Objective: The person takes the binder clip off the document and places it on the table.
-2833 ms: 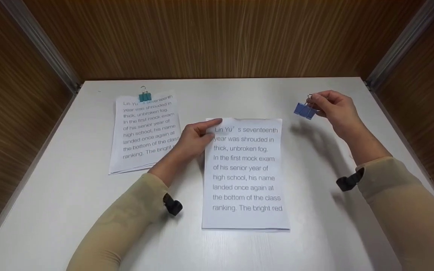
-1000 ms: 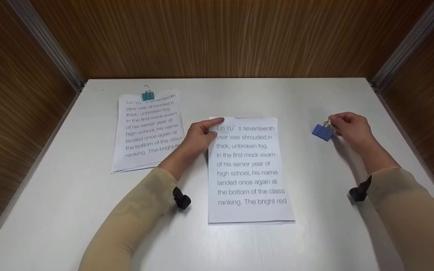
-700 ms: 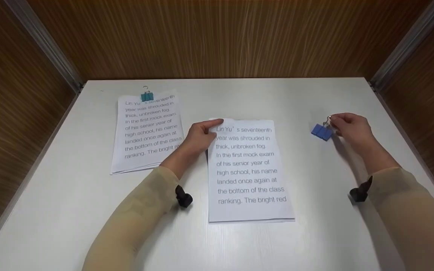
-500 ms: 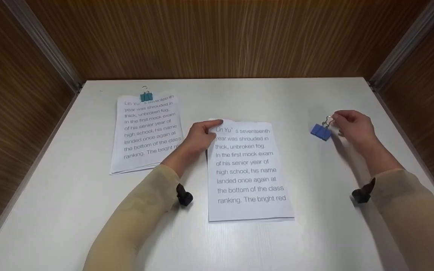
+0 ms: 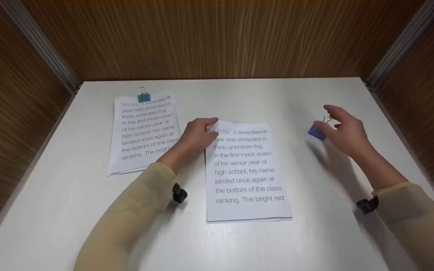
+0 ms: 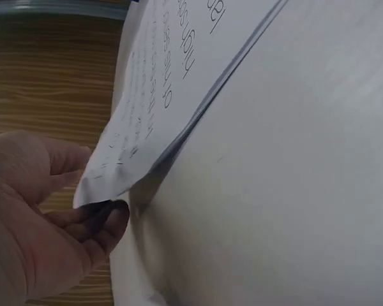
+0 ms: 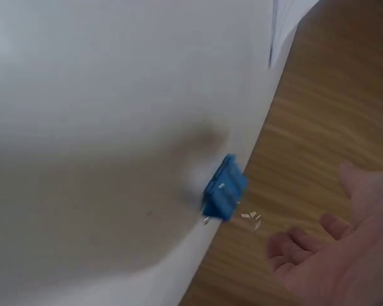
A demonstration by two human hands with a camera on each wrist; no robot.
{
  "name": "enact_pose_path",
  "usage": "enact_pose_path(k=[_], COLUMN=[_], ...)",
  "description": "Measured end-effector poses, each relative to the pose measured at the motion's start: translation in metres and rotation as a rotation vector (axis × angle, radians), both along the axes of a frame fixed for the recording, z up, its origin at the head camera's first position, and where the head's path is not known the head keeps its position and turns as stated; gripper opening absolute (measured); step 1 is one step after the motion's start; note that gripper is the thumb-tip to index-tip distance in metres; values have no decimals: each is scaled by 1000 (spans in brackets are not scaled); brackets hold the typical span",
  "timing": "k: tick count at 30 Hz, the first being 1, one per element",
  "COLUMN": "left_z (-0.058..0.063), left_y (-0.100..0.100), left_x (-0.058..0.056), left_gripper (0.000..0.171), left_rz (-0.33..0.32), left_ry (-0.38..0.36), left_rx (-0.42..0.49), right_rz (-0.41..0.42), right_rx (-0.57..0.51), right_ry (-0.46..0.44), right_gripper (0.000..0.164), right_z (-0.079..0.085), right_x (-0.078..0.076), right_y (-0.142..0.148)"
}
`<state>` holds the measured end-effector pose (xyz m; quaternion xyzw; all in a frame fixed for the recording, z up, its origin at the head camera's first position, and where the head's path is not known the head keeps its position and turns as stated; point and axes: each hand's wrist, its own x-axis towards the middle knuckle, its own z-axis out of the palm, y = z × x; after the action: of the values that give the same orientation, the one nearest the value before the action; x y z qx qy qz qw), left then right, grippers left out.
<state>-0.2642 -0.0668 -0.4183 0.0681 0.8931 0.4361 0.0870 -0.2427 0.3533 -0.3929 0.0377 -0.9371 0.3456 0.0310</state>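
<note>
At its top left corner, a stack of printed paper (image 5: 245, 173) is pinched between the fingers and thumb of my left hand (image 5: 197, 136). That corner is raised off the table in the left wrist view, with curled fingers (image 6: 108, 239) beneath it. My right hand (image 5: 349, 133) hovers with thumb and forefinger spread apart, holding nothing. Just beyond the thumb is a blue binder clip (image 5: 316, 131) on the white table, its wire handle sticking up and partly covered by the hand. The right wrist view shows a gap between this clip (image 7: 225, 189) and the fingers.
To the left, a second paper stack (image 5: 141, 135) bears a teal binder clip (image 5: 144, 97) on its top edge. Wood-grain panels (image 5: 217, 41) enclose the white table (image 5: 239, 244) at the back and both sides.
Held in the air earlier, the blue binder clip was brought down to the right and let go. My right hand's fingers have spread. The left hand keeps its grip on the paper.
</note>
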Motion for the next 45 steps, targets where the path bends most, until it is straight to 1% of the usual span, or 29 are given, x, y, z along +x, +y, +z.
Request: enact_pose_path(k=[3,5,7,9,12,14,16,21,23,25,28,32,39,45], left_z=[7,11,12,11,9,6,3,-8,-11,-13,-15,-17,-20,-17], left_y=[-1,-1,-1,1,2,2,1,-3,-5,-6,-7,-7,-4,7], left_x=[9,18,28,39,56,68,80,106,114,120,125,124,114,101], left_gripper=[57,60,64,70,84,92,99,105,106,105,102,99,98,99], left_rz=[-31,-61,-95,-136,-200,-249,-294,-381,-409,-438,-475,-507,-525,-538], left_ry=[111,189,256,302,303,289,267,262,262,253,224,187,173,154], left_rx=[-173,-282,-372,-439,-538,-599,-643,-676,-684,-698,-704,-691,-663,-674], right_rz=[67,114,165,208,267,296,328,412,447,480,523,556,553,522], right_rx=[65,109,150,190,249,285,314,383,404,414,420,430,429,443], right_ry=[2,22,54,49,17,-21,-29,-37,-40,-46,-72,-109,-154,-188], right_gripper=[76,75,74,75,79,83,85,91,93,93,91,86,82,81], right_z=[2,1,0,-2,-5,-8,-12,-23,-27,-30,-34,-35,-32,-29], right_x=[12,19,27,35,49,59,69,90,97,103,110,114,109,100], right_y=[-17,-28,-39,-50,-65,-74,-82,-98,-103,-105,-106,-104,-101,-96])
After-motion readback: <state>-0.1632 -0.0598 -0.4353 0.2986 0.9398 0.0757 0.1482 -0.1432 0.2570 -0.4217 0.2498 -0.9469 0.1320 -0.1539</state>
